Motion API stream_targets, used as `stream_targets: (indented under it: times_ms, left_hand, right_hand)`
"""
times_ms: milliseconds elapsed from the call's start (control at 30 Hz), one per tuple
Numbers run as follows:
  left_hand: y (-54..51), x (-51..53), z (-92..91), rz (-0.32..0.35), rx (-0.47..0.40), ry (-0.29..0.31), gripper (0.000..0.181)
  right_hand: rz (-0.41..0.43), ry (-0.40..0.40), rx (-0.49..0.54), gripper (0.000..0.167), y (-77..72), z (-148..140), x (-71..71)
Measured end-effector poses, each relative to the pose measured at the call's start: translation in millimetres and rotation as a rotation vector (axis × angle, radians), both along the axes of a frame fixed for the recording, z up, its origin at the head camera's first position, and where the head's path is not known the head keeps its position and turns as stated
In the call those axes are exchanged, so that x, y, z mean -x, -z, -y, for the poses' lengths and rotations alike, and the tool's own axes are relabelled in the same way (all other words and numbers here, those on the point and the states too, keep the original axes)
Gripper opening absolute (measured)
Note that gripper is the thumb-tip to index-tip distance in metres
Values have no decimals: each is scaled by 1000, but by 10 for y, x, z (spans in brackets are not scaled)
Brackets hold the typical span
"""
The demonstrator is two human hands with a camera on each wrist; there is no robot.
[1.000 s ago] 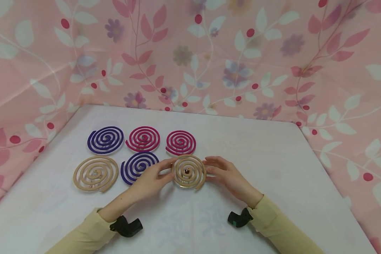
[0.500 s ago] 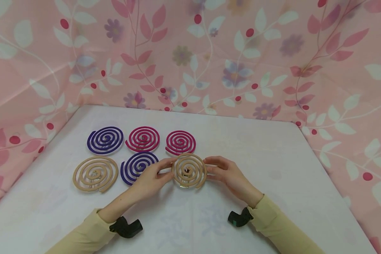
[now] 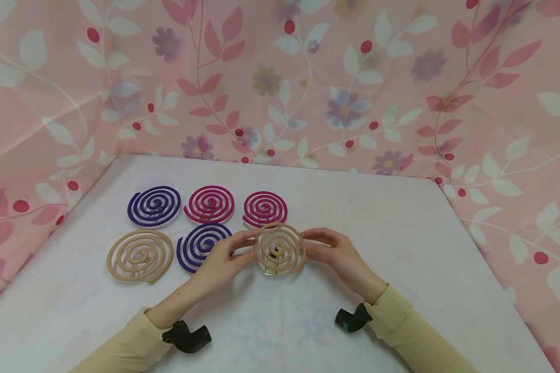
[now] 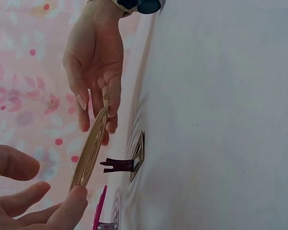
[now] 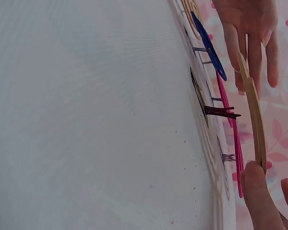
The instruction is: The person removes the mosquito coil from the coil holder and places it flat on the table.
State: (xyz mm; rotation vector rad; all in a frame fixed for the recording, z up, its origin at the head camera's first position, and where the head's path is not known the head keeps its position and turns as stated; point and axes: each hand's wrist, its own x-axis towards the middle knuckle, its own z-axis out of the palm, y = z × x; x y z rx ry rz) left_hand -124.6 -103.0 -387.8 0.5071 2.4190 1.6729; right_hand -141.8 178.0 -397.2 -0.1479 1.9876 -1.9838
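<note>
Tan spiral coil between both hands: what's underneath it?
A dark forked post with a brassy metal base stands on the white table, apart from the tan spiral coil above. In the head view, the coil partly hides post and base.

Front blue coil (image 3: 208, 243) pt. behind L hand (image 3: 219, 264), sleeves (image 3: 121, 342) off btm edge.

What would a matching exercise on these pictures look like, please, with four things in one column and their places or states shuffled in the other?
1. Left beige coil
2. Right beige coil
3. Far blue coil
4. Stand with a dark post

A. Upright on the table, with no coil on it
B. To the left of two pink coils
C. Held between the left hand and the right hand
D. To the left of the nearer blue coil

Right pairs: 1-D, 2-C, 3-B, 4-A.
</note>
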Motion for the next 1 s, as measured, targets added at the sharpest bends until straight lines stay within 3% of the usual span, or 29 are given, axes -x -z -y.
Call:
stream_targets:
  times_ms: [300,600,1000]
  left_hand:
    - [-26,49,-102,11,-81,-10,42]
    - [-170,221,-262,63,-128,-123,41]
    - [-262,454,-486,101,-313,-227,39]
  right_hand:
    - [-22,63,-80,35,-40,-77,39]
    - [-37,130,49,40,-211,-71,203]
    - [-114,233,30,44,-260,-74,464]
